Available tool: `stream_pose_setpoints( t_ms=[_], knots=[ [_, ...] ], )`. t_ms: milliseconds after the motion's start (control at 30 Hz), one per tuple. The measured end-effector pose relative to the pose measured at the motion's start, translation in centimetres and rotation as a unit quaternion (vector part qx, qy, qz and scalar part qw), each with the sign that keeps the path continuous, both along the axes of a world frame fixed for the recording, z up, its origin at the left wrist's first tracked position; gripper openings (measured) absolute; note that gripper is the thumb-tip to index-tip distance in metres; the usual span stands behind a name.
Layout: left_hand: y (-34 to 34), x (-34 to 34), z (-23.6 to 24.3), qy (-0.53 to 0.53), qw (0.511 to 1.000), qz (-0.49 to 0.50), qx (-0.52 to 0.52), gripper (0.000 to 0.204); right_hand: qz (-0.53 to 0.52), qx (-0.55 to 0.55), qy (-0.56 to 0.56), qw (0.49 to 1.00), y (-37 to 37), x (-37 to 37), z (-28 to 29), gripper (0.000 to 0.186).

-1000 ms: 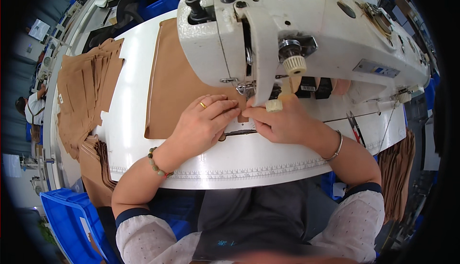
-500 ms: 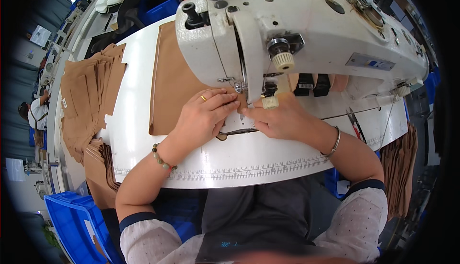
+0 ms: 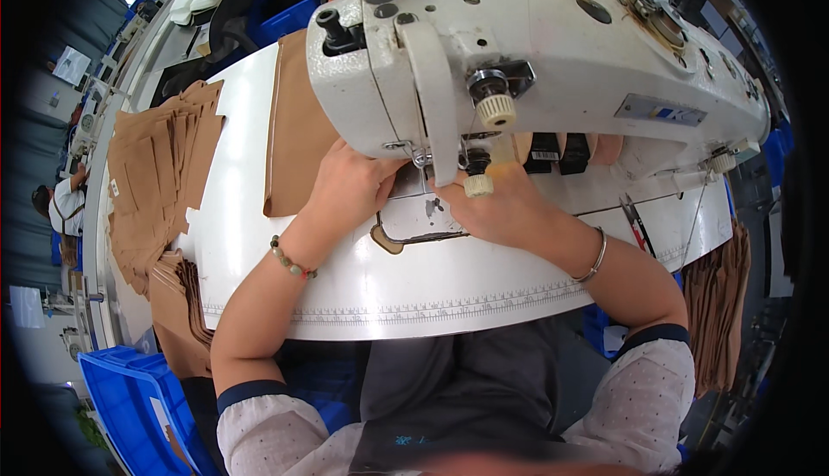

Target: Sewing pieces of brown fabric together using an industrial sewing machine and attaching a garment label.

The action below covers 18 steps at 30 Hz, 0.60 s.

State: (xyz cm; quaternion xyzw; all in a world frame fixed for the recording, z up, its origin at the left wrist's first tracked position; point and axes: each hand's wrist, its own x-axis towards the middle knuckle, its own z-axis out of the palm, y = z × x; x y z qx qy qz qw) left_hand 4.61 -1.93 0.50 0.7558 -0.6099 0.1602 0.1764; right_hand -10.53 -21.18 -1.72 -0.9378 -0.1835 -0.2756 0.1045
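Observation:
A brown fabric piece (image 3: 298, 131) lies flat on the white sewing table, partly under the head of a white sewing machine (image 3: 535, 53). My left hand (image 3: 350, 184) is closed at the fabric's near right edge, fingers curled and pinching beside the needle area. To the right of the presser foot, my right hand (image 3: 496, 204) is bent with its fingers drawn together. The machine's tension knob and head hide part of those fingers, and whatever they hold is not visible. Bare metal plate shows between the two hands.
Stacked brown fabric pieces (image 3: 160, 174) lie at the left, and more hang at the right (image 3: 721, 312). Red-handled thread snips (image 3: 637, 221) rest right of my right hand. A printed ruler (image 3: 432, 310) runs along the front edge. A blue crate (image 3: 142, 398) stands lower left.
The brown fabric has shifted away from me, its near edge now farther up the table. My left hand has moved slightly left and its fingers have curled from lying flat on the fabric.

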Motion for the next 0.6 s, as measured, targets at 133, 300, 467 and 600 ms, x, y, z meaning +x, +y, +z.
stream_pose_setpoints(
  t_ms=[133,300,467,600],
  knots=[
    [0.0,-0.1,-0.1,0.018,1.000,0.002,0.002,0.033,-0.006,0.017,0.032,0.999,0.1,-0.2,0.1,0.009],
    [1.0,0.8,0.1,0.059,0.998,0.002,0.012,0.031,0.000,-0.004,0.039,0.999,0.1,-0.3,0.3,0.010],
    [2.8,2.7,1.6,0.194,0.975,0.095,0.051,0.025,0.019,-0.005,0.042,0.999,0.2,-1.2,1.0,0.012],
    [3.7,-0.7,2.5,0.053,0.969,0.209,0.116,0.027,0.084,-0.006,0.085,0.993,0.9,-1.9,1.7,0.020]
  ],
)
